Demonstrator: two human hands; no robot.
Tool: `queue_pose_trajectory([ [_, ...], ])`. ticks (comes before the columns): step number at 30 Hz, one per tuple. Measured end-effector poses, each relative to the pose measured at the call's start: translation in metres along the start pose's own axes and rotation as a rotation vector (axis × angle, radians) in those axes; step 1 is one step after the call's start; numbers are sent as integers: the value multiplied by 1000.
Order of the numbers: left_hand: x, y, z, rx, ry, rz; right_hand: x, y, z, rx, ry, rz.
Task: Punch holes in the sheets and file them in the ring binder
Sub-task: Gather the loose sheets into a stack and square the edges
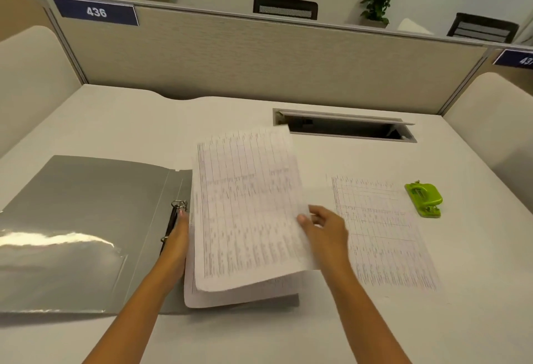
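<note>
Filing a printed sheet onto the rings of the open grey binder.

The right hand (323, 226) pinches the right edge of the top sheet (248, 207), which hangs lifted and curved over at least 1 sheet already lying on the right half of the ring binder (86, 219), at the table's near-left. The left hand (178, 236) rests at the rings (178, 206), partly hidden by paper, so I cannot tell whether it grasps anything. To do this well, line the punched edge up with both rings before lowering, keeping the sheet flat. Another printed sheet (380, 233) lies on the table just right of the binder; the green hole punch (424, 199) sits beyond it near the right edge. The open cable hatch (346, 128) at the far edge is clear of the work.
</note>
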State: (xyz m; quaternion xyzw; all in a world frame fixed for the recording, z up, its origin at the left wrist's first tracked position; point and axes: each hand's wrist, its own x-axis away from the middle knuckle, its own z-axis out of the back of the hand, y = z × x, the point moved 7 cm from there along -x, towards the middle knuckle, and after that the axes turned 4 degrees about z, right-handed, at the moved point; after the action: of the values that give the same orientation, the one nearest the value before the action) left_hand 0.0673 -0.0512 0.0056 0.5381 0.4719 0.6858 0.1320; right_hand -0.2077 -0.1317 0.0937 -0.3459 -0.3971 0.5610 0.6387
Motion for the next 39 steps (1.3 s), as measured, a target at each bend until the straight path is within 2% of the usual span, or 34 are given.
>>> queue_pose_trajectory([
  [4, 4, 0, -6, 23, -50, -12, -1, 35, -29, 33, -68, -55],
  [10, 4, 1, -8, -281, 3, -156, -4, 48, -39, 124, -64, -16],
  [16, 7, 12, -11, -298, 75, -277, -17, 49, 12, 155, 170, 148],
  [20, 7, 16, -6, -294, 149, -322, -26, 65, 70, 427, 414, 208],
  [24, 10, 21, -10, -297, 156, -342, -32, 100, 119, 543, 542, -4],
  [28, 13, 24, -18, -285, 130, -352, -36, 138, 148, 705, 481, -340],
  [30, 14, 26, -20, -292, 129, -363, -36, 149, 156, 671, 467, -482],
  [36, 13, 23, -24, -309, 117, -347, -36, 152, 167, 623, 349, -667],
  [39, 12, 20, -23, -306, 113, -334, -38, 150, 165, 574, 301, -652],
])
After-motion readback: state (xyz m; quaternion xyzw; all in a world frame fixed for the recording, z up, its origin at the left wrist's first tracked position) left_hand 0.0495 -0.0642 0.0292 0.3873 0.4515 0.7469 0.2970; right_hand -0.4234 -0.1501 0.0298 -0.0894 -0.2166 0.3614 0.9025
